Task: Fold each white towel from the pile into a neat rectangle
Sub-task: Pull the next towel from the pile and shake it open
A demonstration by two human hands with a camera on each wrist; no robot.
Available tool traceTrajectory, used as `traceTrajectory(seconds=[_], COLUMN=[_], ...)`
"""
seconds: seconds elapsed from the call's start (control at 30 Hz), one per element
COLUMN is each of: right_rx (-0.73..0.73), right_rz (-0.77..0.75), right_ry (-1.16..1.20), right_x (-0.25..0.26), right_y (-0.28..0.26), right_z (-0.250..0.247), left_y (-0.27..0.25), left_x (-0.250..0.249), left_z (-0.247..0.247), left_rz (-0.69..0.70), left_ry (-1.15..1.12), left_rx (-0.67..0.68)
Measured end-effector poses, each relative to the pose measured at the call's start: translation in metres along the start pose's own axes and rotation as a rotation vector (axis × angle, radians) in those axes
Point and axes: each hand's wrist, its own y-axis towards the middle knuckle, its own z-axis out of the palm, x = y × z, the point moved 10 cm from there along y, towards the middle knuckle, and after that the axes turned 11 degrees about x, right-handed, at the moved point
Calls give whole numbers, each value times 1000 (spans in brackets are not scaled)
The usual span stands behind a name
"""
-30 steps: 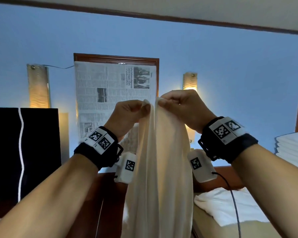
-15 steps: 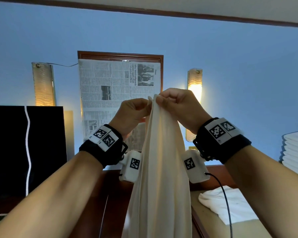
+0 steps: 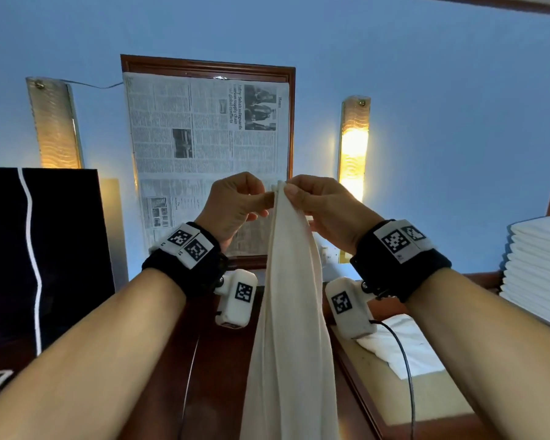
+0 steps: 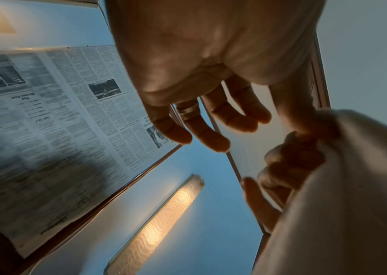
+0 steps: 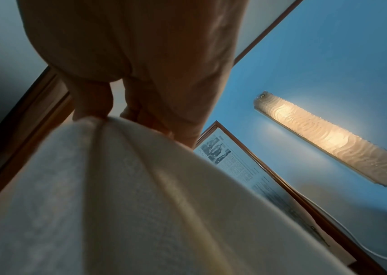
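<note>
- The right hand (image 3: 323, 211) pinches the top of a white towel (image 3: 291, 328) with its thumb and fingers.
- The towel hangs straight down from that pinch in long soft folds, in the middle of the view, between the two arms.
- The left hand (image 3: 235, 208) is right next to the top of the towel. Its thumb reaches to the towel's top edge.
- In the left wrist view, the other fingers (image 4: 201, 128) of the left hand are loose and hold nothing.
- I cannot tell if the left thumb really grips the towel or only touches it.
- A stack of folded towels (image 3: 540, 268) sits at the far right.
- A crumpled white cloth (image 3: 400, 347) lies low on the right.
- A newspaper (image 3: 204, 147) hangs in a frame on the blue wall, with a lamp (image 3: 353, 147) on its right.
</note>
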Motion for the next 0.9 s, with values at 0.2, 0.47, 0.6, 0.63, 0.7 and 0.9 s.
traceTrajectory(seconds=[0.2,0.47,0.6,0.63,0.7,0.9], right_rx=[-148,-285,-273,-224,-168,-266], right_rz=[-20,-35,54,105,159,20], right_ry=[-141,-420,-319,-254,-230,-232], right_x=[-15,-34,-89,-108,-131,-134], right_y=[-1,-9,-20,-24,-29,-24], right_z=[-25,-57,-69,-67,-66,-81], left_y=[-17,-14,3,6,10,20], left_x=[40,59,66,71,87,103], left_z=[38,65,63,64,69,76], left_rz=[-214,-219,-164,-163,-194,-190], left_ry=[-103,90,328,368,457,608], left_rx=[83,134,114,123,163,108])
